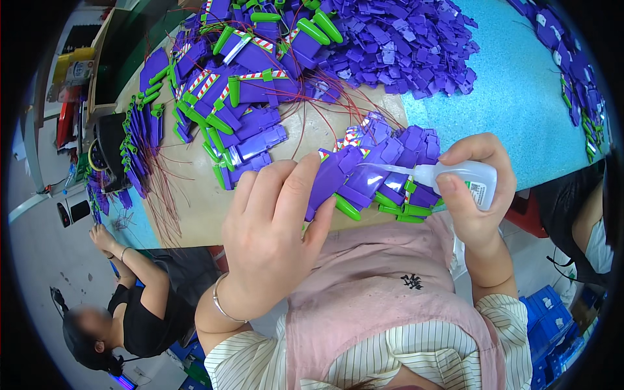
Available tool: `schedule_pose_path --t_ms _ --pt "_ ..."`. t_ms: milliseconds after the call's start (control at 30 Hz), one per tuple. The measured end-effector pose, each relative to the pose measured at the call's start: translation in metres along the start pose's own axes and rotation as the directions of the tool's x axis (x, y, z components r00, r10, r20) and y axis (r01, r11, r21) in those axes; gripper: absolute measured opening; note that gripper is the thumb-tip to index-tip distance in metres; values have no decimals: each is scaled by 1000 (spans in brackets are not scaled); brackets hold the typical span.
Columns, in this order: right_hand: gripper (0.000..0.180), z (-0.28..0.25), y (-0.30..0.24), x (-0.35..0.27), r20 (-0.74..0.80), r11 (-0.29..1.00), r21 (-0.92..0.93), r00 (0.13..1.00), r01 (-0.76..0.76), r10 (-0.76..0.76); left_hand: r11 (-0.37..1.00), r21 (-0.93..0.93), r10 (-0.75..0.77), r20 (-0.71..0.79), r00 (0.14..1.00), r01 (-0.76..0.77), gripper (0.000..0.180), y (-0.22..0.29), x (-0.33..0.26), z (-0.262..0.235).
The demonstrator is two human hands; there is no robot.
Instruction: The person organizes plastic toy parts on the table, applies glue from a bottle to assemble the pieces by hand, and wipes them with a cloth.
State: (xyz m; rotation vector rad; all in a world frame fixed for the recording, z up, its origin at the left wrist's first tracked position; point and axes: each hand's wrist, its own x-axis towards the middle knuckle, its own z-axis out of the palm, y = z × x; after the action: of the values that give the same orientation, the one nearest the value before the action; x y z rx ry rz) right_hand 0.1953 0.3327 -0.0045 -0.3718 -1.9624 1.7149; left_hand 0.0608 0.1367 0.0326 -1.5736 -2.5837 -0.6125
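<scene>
Between the fingers and thumb of my left hand (270, 224) is a flat purple plastic wing piece (330, 174), tilted above the table. My right hand (473, 224) grips a small translucent squeeze bottle (480, 174) lying sideways, its long thin nozzle (393, 169) pointing left. The nozzle's tip is at the right edge of the wing piece; whether it touches, I cannot tell. Just beyond and beneath lie several purple wing pieces (416, 146) with green tubes and red-and-white striped stickers. No liquid can be made out.
A big heap of small purple parts (403, 49) covers the far middle. Wing pieces with green tubes (221, 97) and thin red wires (166, 195) spread over the far left. More purple parts (565, 58) line the right rim. Another person (153, 292) works at the left.
</scene>
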Motion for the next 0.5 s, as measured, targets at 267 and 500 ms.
schedule_pose_path --t_ms 267,500 --pt "22 0 0 1 -66 993 95 996 71 -65 976 173 144 -38 989 -136 46 1 -1 0" --pt "22 0 1 2 -65 998 24 997 51 -50 972 179 158 -17 987 -152 47 -1 -2 -2"
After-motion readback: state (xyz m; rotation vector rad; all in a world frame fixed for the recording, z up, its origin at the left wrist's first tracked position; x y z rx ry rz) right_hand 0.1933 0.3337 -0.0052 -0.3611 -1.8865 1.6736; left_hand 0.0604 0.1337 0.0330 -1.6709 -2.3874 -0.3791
